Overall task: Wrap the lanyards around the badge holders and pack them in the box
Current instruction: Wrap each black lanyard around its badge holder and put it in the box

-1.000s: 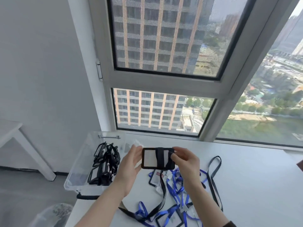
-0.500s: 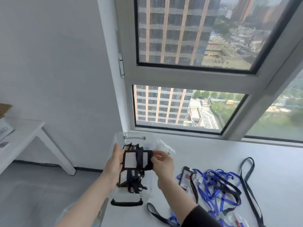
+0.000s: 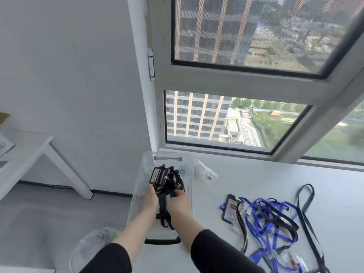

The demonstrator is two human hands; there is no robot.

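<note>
As left hand (image 3: 150, 200) and right hand (image 3: 180, 201) grip it — badge holder (image 3: 163, 202) has entered box (image 3: 136, 196).

The box (image 3: 138, 196) sits at the table's (image 3: 256, 180) left edge, badge holders (image 3: 160, 177) inside, lanyards (image 3: 272, 217) heaped to its right.

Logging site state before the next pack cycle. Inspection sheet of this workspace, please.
Surface: white tabletop, set against the window.
Job's things: clear plastic box at the table's left edge, holding a stack of wrapped black badge holders; tangled pile of blue and black lanyards with badge holders, unwrapped, to its right.
Clutter: crumpled clear plastic wrapper beside the box.
Grips: left hand and right hand inside the box, holding one lanyard-wrapped black badge holder between them.
Cables: nothing seen.
Surroundings: large window; white side table; bag-lined bin on the floor.
</note>
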